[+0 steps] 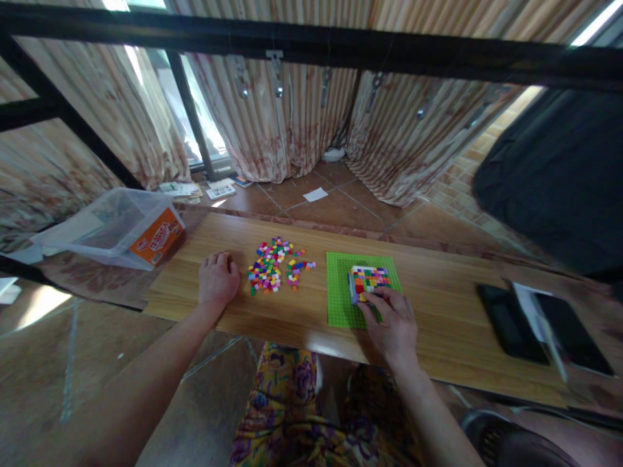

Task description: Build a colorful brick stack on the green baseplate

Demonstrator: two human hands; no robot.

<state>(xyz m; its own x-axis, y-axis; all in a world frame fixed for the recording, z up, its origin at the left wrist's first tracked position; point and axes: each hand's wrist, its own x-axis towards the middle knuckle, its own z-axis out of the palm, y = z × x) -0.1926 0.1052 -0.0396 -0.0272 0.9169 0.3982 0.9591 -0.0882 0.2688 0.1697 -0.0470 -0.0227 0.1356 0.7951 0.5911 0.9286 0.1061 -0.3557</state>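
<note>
On the bench, a green studded baseplate (338, 311) carries a low block built of multicoloured toy bricks (367, 279). My right hand (394, 318) is at the front of that block. Its thumb and index finger pinch a small yellow toy brick (363, 297) at the near left corner, partly hidden by the fingertips. My left hand (219, 280) rests on the wood with its fingers curled in, and I see nothing held in it. Just right of it lies a loose pile of small coloured bricks (267, 266), with a smaller cluster (294, 272) beside it.
The long wooden bench (438, 311) runs across the view. A clear plastic box (117, 227) with an orange label stands at its left end. Two dark tablet-like devices (511, 321) lie at the right. A black metal bar (311, 42) crosses above, before striped curtains (272, 130).
</note>
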